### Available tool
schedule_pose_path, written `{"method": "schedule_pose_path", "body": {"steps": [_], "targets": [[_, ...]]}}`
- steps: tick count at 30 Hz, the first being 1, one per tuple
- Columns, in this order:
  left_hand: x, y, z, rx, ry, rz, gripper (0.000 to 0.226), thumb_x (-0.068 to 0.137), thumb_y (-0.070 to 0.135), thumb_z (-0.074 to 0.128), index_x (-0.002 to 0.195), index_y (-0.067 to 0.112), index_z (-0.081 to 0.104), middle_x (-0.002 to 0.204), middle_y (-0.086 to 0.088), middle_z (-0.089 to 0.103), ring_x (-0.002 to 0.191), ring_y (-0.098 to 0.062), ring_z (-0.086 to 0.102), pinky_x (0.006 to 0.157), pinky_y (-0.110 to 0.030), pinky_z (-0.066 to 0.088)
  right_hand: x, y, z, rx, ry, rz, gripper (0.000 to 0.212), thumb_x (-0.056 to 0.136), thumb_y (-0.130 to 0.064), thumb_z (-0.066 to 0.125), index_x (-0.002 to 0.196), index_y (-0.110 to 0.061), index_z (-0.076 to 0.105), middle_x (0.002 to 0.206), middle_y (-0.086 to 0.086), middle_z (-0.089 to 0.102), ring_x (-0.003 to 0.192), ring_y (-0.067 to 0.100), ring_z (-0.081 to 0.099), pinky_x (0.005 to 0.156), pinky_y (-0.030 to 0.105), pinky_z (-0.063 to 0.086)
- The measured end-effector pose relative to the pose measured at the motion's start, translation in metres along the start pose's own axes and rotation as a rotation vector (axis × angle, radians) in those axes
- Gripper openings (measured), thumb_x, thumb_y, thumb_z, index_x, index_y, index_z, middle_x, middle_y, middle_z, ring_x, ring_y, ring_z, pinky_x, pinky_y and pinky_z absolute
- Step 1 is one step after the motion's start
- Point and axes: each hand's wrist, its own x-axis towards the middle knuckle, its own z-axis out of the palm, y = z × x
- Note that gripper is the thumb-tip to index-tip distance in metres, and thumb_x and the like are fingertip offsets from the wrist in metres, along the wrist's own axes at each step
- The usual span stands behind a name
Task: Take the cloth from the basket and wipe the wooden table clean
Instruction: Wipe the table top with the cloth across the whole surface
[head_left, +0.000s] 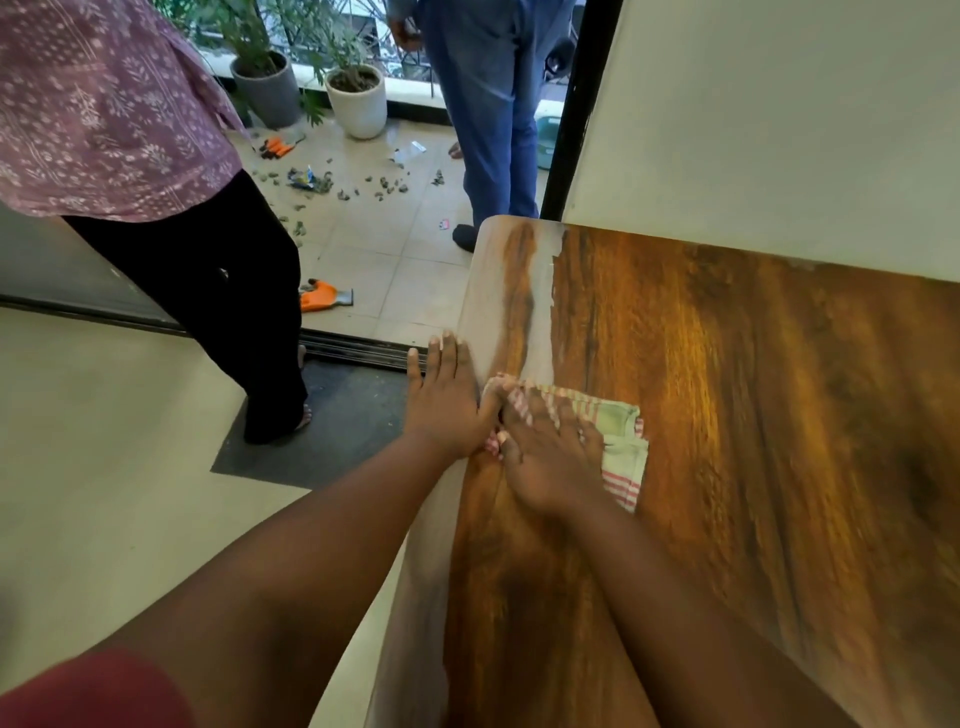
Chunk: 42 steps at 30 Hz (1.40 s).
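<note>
- Cloth (621, 441) out of basket, flat on worktop (753, 415) near its left edge; we're mid-wipe.
- Right hand (545, 457) presses it, fingers (550, 415) spread straight.
- Left hand (441, 400) flat, empty, at worktop edge.
- We judge most of the surface remains.

Readable text: none anywhere in view.
Floor litter: a small wrapper (303, 178) and a tiny pink card (443, 224) lie on the tiles, any print on them too small and blurred to read.

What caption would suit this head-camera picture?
Right hand presses a striped cloth on the wooden table; left hand rests flat at its edge.
</note>
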Motion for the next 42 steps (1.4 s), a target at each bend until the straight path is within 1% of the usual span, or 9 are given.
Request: {"method": "schedule_pose_path", "body": {"steps": [4, 9, 12, 18, 24, 29, 36, 40, 42], "targets": [[0.011, 0.001, 0.003, -0.085, -0.007, -0.124, 0.08, 0.094, 0.063, 0.009, 0.152, 0.009, 0.0, 0.16, -0.013, -0.003, 0.147, -0.029, -0.009, 0.113, -0.05, -0.014, 0.034, 0.007, -0.011, -0.008, 0.0, 0.027, 0.053, 0.096, -0.052, 0.011, 0.145, -0.053, -0.009, 0.159, -0.01, -0.016, 0.145, 0.021, -0.017, 0.109, 0.047, -0.014], [0.012, 0.001, 0.005, -0.117, -0.01, -0.097, 0.079, 0.094, 0.061, 0.01, 0.152, 0.009, -0.001, 0.161, -0.012, -0.005, 0.147, -0.03, -0.009, 0.115, -0.056, -0.009, 0.079, 0.016, -0.032, -0.043, 0.003, 0.044, 0.051, 0.098, -0.055, 0.013, 0.143, -0.055, -0.012, 0.16, -0.009, -0.014, 0.146, 0.025, -0.013, 0.111, 0.051, -0.008], [0.012, 0.001, 0.007, -0.131, -0.007, -0.09, 0.082, 0.093, 0.065, 0.012, 0.152, 0.011, -0.003, 0.161, -0.01, -0.006, 0.147, -0.029, -0.01, 0.113, -0.056, -0.011, 0.105, 0.021, -0.044, -0.059, 0.0, 0.046, 0.051, 0.099, -0.054, 0.012, 0.144, -0.054, -0.012, 0.16, -0.008, -0.014, 0.146, 0.025, -0.012, 0.112, 0.052, -0.008], [0.013, -0.001, 0.011, -0.193, -0.015, -0.099, 0.09, 0.085, 0.075, 0.005, 0.151, 0.017, -0.009, 0.161, -0.006, -0.009, 0.146, -0.024, -0.012, 0.113, -0.053, -0.013, 0.157, 0.034, -0.065, -0.08, 0.015, 0.019, 0.051, 0.099, -0.055, 0.011, 0.145, -0.052, -0.012, 0.161, -0.008, -0.012, 0.146, 0.026, -0.011, 0.112, 0.053, -0.006], [0.012, -0.002, 0.011, -0.196, -0.018, -0.096, 0.09, 0.084, 0.078, 0.005, 0.151, 0.02, -0.012, 0.161, -0.002, -0.013, 0.146, -0.021, -0.015, 0.115, -0.055, -0.009, 0.222, 0.041, -0.091, -0.07, 0.004, 0.006, 0.052, 0.098, -0.057, 0.011, 0.145, -0.053, -0.01, 0.161, -0.006, -0.012, 0.146, 0.028, -0.011, 0.112, 0.056, -0.006], [0.011, -0.002, 0.007, -0.163, -0.062, -0.112, 0.089, 0.082, 0.079, -0.001, 0.148, 0.024, -0.02, 0.159, 0.002, -0.02, 0.145, -0.019, -0.02, 0.112, -0.056, -0.017, 0.263, 0.038, -0.107, -0.063, 0.023, 0.02, 0.052, 0.098, -0.055, 0.011, 0.146, -0.051, -0.009, 0.161, -0.005, -0.012, 0.146, 0.03, -0.009, 0.111, 0.058, -0.004], [0.01, 0.0, 0.001, -0.158, -0.095, -0.133, 0.091, 0.077, 0.081, -0.007, 0.147, 0.024, -0.023, 0.158, 0.004, -0.023, 0.143, -0.017, -0.024, 0.111, -0.057, -0.018, 0.279, 0.033, -0.113, -0.048, 0.059, 0.044, 0.053, 0.099, -0.052, 0.013, 0.147, -0.048, -0.008, 0.161, -0.002, -0.009, 0.145, 0.034, -0.004, 0.11, 0.061, -0.001], [0.011, 0.001, -0.001, -0.149, -0.105, -0.138, 0.089, 0.08, 0.079, -0.002, 0.147, 0.024, -0.022, 0.157, 0.003, -0.023, 0.144, -0.018, -0.023, 0.11, -0.059, -0.018, 0.265, 0.021, -0.107, -0.04, 0.05, 0.079, 0.053, 0.1, -0.05, 0.012, 0.148, -0.045, -0.009, 0.161, -0.001, -0.012, 0.146, 0.033, -0.009, 0.112, 0.057, -0.006], [0.011, 0.001, -0.002, -0.145, -0.108, -0.139, 0.088, 0.083, 0.078, 0.001, 0.147, 0.024, -0.023, 0.158, 0.002, -0.023, 0.143, -0.018, -0.024, 0.11, -0.061, -0.017, 0.249, 0.012, -0.093, -0.055, 0.036, 0.043, 0.052, 0.1, -0.051, 0.01, 0.147, -0.047, -0.01, 0.161, -0.001, -0.013, 0.145, 0.033, -0.011, 0.112, 0.055, -0.008]]}}
